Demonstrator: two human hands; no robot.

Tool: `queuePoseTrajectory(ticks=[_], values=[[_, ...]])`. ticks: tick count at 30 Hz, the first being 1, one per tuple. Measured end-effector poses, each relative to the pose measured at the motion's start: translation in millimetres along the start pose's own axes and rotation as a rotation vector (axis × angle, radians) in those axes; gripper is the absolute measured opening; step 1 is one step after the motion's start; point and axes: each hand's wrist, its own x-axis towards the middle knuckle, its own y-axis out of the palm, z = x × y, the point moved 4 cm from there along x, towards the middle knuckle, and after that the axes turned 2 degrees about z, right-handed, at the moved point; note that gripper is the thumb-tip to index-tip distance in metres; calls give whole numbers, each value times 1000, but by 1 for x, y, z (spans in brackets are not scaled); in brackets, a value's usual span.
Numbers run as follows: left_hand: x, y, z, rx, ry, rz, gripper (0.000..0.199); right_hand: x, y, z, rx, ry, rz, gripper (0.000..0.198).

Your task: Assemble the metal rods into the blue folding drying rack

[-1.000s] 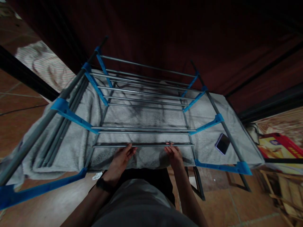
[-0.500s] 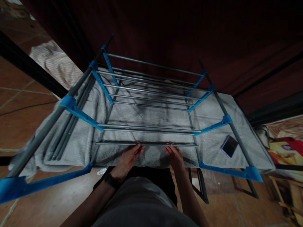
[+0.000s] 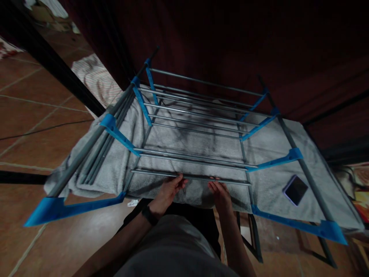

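Observation:
My left hand [image 3: 170, 189] pinches a thin grey metal rod [image 3: 152, 172] near its middle. To the right, the fingers of my right hand [image 3: 220, 193] are closed on the same rod. It lies level across the near side of a rack frame of grey tubes and blue plastic brackets [image 3: 122, 136]. Several silvery crossbars [image 3: 190, 110] span the frame between its left and right brackets. On the near side, the lowest blue brackets, left [image 3: 92, 206] and right [image 3: 288, 221], have no bar between them. Both ends of the held rod look free of the brackets.
The frame rests on a bed or bench with a grey fleecy blanket [image 3: 268, 192]. Several loose tubes [image 3: 106, 148] lie at its left. A phone [image 3: 295, 190] lies on the right. Behind hangs a dark red curtain [image 3: 201, 42]. Dark posts [image 3: 54, 61] stand at the left.
The view has swung slightly left, so the frame appears further right. Both hands keep their hold on the rod, which tilts slightly more in the picture.

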Motion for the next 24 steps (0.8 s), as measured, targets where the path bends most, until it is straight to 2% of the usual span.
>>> queuePoseTrajectory(ticks=[8,14,20,24], values=[[2,5,4,32,-27,12,11,1,-2,0,-6,22,-14,39],[1,6,8,46,-35,3,13,0,-3,-1,-12,13,20,38],[-2,5,10,86,-51,88,7,1,-8,-2,22,28,-46,42],[-3,1,10,152,-68,140,13,3,-8,-2,5,21,-40,39]])
